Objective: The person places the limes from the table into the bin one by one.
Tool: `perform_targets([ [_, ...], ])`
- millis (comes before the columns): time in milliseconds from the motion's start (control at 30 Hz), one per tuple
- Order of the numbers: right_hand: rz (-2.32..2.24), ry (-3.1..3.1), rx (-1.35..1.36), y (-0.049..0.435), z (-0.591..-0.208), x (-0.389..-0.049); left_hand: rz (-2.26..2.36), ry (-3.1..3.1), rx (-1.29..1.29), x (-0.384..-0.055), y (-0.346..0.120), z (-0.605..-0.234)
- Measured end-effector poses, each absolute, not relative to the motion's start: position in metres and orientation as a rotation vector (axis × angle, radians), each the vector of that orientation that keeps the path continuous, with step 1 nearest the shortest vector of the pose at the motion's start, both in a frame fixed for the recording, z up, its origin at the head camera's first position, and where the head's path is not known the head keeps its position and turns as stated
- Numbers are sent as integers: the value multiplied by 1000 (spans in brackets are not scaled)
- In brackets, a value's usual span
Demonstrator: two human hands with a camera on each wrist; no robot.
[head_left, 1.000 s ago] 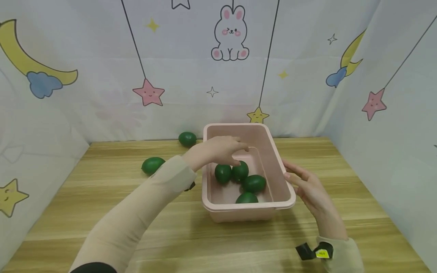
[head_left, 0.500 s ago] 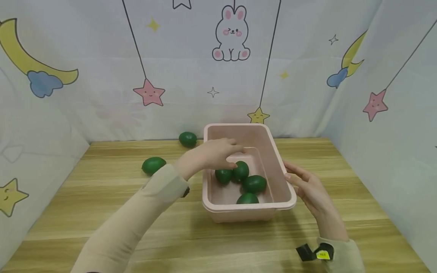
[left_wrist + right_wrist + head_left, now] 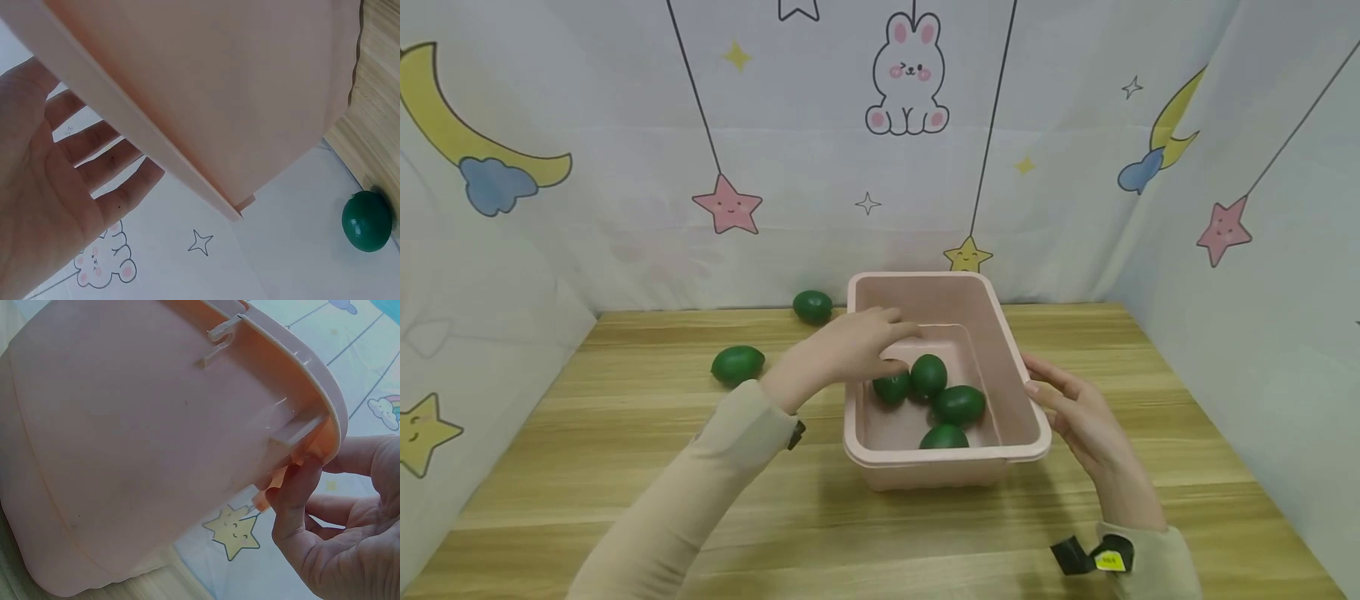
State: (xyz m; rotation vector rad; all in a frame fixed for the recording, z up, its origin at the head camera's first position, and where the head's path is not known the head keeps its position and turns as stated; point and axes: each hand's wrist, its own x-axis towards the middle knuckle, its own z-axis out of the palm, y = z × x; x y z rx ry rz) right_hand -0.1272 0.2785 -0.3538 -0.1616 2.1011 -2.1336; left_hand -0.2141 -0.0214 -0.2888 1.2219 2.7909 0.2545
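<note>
A pink plastic bin (image 3: 946,455) stands on the table with several glossy dark green limes (image 3: 959,405) on its floor. Over the bin's left rim my left hand (image 3: 842,346) reaches in with loosely spread fingers and nothing in its grasp. Its thumb overlaps the leftmost lime inside in the head view. In the left wrist view the fingers show beyond the bin's rim (image 3: 144,128). My right hand (image 3: 1086,429) pinches the right rim near the front corner, thumb and fingers on either side of the edge, as the right wrist view shows.
Two more green limes lie outside the bin on the wooden table (image 3: 625,450): one lime (image 3: 737,365) to the left, another lime (image 3: 812,307) at the back edge. A white printed curtain (image 3: 805,150) stands behind the table and along its sides.
My left hand has drawn back to the left and slightly down, uncovering more of the limes in the bin. My right hand and the bin stay in place.
</note>
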Motion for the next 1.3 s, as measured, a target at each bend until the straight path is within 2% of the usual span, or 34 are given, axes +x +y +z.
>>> perform_targets([
  [1300,-2140,2092,-146,278,-355,-128,744,3012,1166,-197,-82,-313],
])
